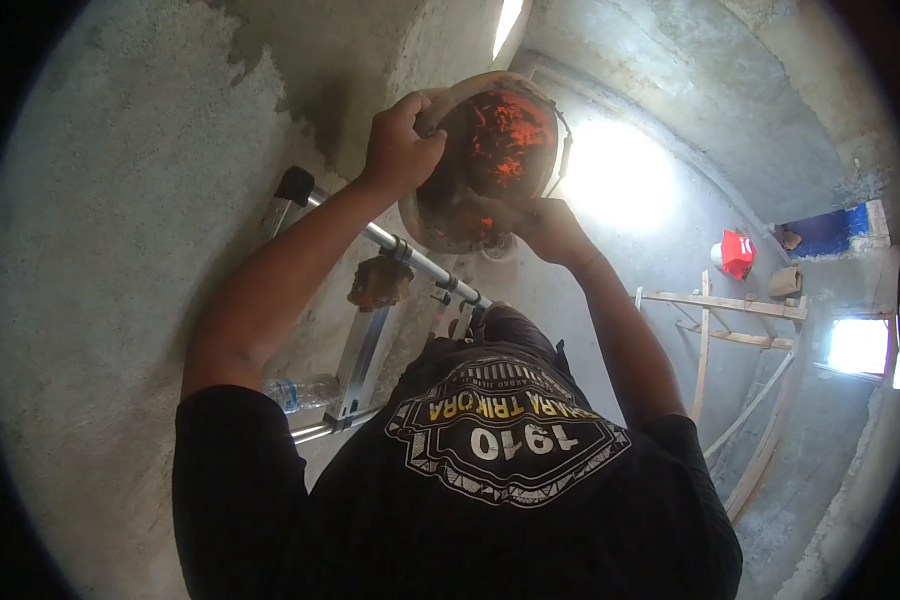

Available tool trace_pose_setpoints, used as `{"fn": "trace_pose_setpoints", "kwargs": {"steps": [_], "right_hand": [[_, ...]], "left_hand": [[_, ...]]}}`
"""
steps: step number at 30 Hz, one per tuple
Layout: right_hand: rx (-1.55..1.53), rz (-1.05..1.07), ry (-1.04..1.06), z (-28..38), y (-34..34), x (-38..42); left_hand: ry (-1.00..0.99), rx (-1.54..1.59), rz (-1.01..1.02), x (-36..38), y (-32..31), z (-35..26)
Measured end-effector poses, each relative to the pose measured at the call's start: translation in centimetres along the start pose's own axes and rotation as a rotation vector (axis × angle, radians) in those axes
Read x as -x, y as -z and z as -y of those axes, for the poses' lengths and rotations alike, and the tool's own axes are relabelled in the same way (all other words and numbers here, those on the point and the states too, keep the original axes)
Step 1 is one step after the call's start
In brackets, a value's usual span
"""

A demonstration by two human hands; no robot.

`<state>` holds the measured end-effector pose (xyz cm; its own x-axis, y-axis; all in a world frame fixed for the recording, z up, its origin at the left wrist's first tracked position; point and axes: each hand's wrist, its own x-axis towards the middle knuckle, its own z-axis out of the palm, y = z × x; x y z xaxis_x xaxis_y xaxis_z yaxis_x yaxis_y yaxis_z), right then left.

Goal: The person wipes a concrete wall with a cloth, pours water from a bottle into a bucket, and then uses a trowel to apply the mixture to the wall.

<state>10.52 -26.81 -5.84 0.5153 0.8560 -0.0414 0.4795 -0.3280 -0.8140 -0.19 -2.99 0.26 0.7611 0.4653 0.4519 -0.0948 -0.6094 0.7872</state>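
Observation:
A round bucket (515, 125), its orange-red inside smeared with dark grey mortar, is tilted with its mouth toward me. A thin handle hangs at its right rim. My left hand (402, 150) is closed on the bucket's upper left rim, thumb on the inner side. My right hand (545, 228) reaches across the lower rim, its fingers toward the bucket's inside. Those fingers are dim and partly hidden, so whether they hold anything cannot be made out. An aluminium ladder (425, 265) stands just below the bucket, between me and the wall.
A crusted brown object (380, 283) hangs by the ladder's top, and a clear plastic bottle (308, 392) lies lower down. The rough cement wall (100, 250) has a damp patch above. To the right are a wooden frame (725, 305), a red item (737, 255) and a bright window (858, 345).

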Motion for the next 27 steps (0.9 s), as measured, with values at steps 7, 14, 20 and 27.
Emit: {"fn": "trace_pose_setpoints", "kwargs": {"steps": [7, 14, 20, 27], "right_hand": [[-0.334, 0.014, -0.191, 0.8, 0.2, 1.5], [-0.534, -0.037, -0.437, 1.6, 2.4, 3.9], [-0.702, -0.118, -0.354, 4.1, 3.8, 5.5], [-0.756, -0.053, -0.272, 4.2, 5.1, 3.7]], "left_hand": [[0.147, -0.091, -0.112, -1.0, -0.6, 2.4], [0.393, 0.019, -0.273, -1.2, -0.2, 2.2], [0.476, 0.016, -0.322, -0.8, -1.7, 4.8], [0.498, -0.004, -0.301, -0.8, -1.1, 2.2]]}}
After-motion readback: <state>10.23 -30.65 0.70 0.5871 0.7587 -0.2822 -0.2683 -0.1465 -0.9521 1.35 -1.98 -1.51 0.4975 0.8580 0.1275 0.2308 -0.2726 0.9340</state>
